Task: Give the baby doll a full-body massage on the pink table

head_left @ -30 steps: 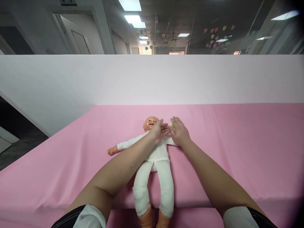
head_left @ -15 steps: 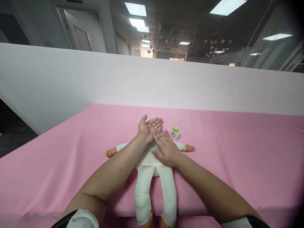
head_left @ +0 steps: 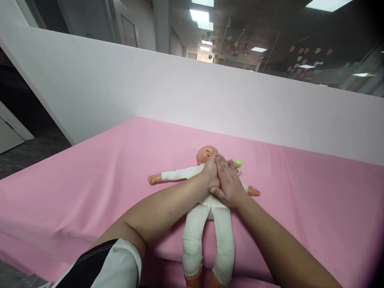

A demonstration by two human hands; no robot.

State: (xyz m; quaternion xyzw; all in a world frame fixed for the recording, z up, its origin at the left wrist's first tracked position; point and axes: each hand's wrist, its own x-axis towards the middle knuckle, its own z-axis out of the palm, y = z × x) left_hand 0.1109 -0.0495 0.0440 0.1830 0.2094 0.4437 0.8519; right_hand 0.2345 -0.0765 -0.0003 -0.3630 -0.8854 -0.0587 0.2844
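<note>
A baby doll in white clothes lies on its back on the pink sheet, arms spread, head toward the far wall. My left hand and my right hand are pressed together palm to palm above the doll's chest, fingers stretched out, holding nothing. Just behind my right fingertips the green cap of a small white jar shows; the jar's body is hidden by my hand.
A white partition wall runs along the far side of the pink surface. The near edge of the sheet drops off at the lower left, where dark floor shows.
My left palm was turned up with my right fingers laid on it; now both hands are pressed flat together, slightly nearer the doll's head. The view has swung left.
</note>
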